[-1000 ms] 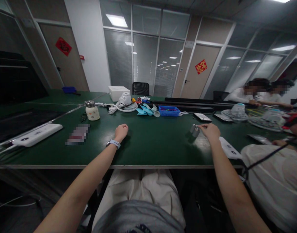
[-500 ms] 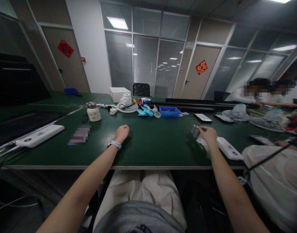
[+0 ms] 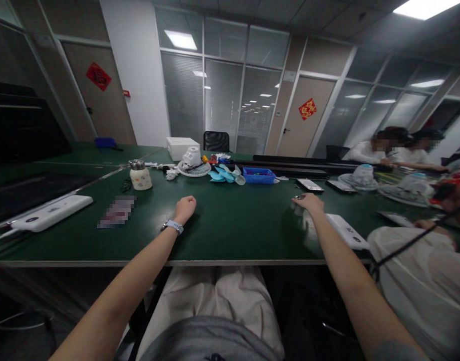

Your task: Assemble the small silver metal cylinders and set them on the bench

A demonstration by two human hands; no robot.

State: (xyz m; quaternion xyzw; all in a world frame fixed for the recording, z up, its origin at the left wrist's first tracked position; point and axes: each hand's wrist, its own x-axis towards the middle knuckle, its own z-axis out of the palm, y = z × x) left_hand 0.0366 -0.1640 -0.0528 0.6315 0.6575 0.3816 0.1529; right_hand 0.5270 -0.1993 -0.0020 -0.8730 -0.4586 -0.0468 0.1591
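Note:
My left hand [image 3: 185,206], with a watch [image 3: 172,226] on its wrist, rests on the green table [image 3: 230,230] as a loose fist, and nothing shows in it. Farther right, my right hand [image 3: 311,202] has its fingers closed around a small silver cylinder [image 3: 299,197], of which only the shiny top shows. Below those fingers lies a clear, crumpled plastic piece [image 3: 308,224], partly covered by the hand. Beside my right wrist is a white power strip [image 3: 347,231].
Toward the back stand a white fan part [image 3: 193,158], light-blue fan blades [image 3: 223,173], a blue tray [image 3: 258,175] and a white box [image 3: 182,148]. A patterned bottle [image 3: 140,176] and another power strip [image 3: 53,213] are on the left. A person in white [image 3: 414,265] sits close on the right.
My right hand has moved over the silver cylinders, which stood plainly visible at its fingertips before and are now mostly hidden by it. My left hand stays in place; the view has turned slightly.

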